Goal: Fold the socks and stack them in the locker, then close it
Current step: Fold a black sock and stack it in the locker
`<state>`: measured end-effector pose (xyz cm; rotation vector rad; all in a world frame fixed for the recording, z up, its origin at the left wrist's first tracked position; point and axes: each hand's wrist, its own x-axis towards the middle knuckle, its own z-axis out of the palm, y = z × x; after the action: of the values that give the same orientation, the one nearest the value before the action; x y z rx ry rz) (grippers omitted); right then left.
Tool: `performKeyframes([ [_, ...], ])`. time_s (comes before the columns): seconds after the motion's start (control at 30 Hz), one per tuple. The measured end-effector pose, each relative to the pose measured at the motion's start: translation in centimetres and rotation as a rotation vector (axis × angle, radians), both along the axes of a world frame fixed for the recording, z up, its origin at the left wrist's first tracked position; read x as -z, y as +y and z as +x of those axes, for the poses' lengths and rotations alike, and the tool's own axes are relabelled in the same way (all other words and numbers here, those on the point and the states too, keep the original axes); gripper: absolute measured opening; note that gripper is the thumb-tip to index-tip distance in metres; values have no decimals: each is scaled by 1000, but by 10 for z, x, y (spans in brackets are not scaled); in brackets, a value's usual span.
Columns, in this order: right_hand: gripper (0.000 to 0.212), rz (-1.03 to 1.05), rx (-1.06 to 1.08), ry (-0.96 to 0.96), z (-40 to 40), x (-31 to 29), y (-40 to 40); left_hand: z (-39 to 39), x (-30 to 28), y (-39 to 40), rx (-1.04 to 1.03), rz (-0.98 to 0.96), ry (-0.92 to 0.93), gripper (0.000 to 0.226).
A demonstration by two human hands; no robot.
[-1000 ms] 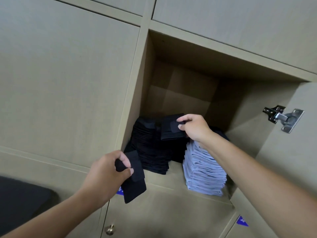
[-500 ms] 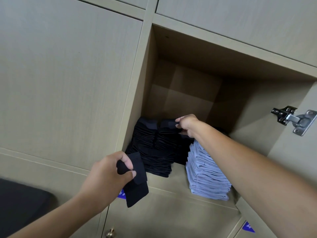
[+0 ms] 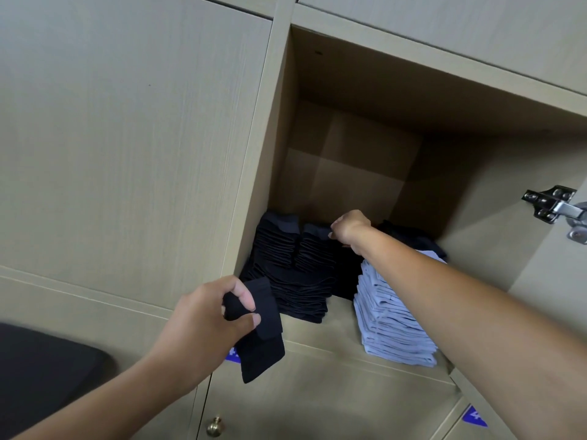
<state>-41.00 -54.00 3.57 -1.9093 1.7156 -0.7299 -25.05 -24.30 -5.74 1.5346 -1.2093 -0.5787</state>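
The right hand [image 3: 349,228] now rests on the black stack [image 3: 295,268], its sock set down, grip unclear. The left hand [image 3: 206,325] still pinches a folded black sock [image 3: 260,338].

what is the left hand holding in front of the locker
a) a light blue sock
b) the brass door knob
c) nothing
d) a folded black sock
d: the left hand pinches a folded black sock between thumb and fingers, outside the open locker, while the light blue stack sits on the shelf.
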Motion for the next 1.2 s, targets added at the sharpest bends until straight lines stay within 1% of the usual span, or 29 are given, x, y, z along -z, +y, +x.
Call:
performKeyframes([
  [0.07, 33, -59, -5, 151, 4, 1, 1, -1, -1, 1, 18, -15, 12, 22],
  [0.13, 33, -73, 4, 259, 6, 5, 2, -2, -2, 2, 36, -35, 19, 22],
  [0.2, 31, -80, -3, 315, 6, 5, 5, -3, -5, 3, 52, -60, 43, 21],
  [0.23, 27, -99, -11, 318, 5, 4, 9, -3, -5, 4, 54, -71, 58, 20],
  [0.33, 9, -239, -60, 190, 3, 0, 38, -1, -6, 3, 41, -95, 86, 22],
  [0.4, 5, -323, -119, 80, 3, 0, 68, 0, -6, 3, 33, -102, 99, 24],
  [0.47, 4, -314, -215, -33, 5, 7, 97, 1, -6, 2, 21, -110, 109, 26],
  [0.53, 5, -261, -338, -90, 3, 19, 127, -1, -7, 1, 8, -116, 122, 27],
  [0.63, 13, -136, -492, -172, -3, 36, 166, -2, -9, 0, -9, -124, 157, 22],
  [0.73, 29, -5, -645, -252, -10, 44, 190, -4, -12, -1, -20, -141, 173, 20],
  [0.83, 44, 29, -706, -335, -15, 43, 201, -6, -14, -2, -27, -159, 195, 20],
  [0.9, 48, 22, -733, -342, -20, 42, 202, -8, -14, -2, -10, -157, 211, 18],
  [0.93, 47, 19, -753, -330, -21, 42, 202, -8, -15, -3, -1, -156, 218, 19],
  [1.07, 27, -3, -779, -259, -28, 38, 198, -10, -12, -4, 10, -136, 165, 31],
  [1.13, 23, -21, -771, -216, -32, 34, 192, -10, -10, -5, -3, -128, 103, 29],
  [1.2, 22, -41, -758, -205, -37, 28, 185, -11, -10, -7, -17, -141, 74, 27],
])
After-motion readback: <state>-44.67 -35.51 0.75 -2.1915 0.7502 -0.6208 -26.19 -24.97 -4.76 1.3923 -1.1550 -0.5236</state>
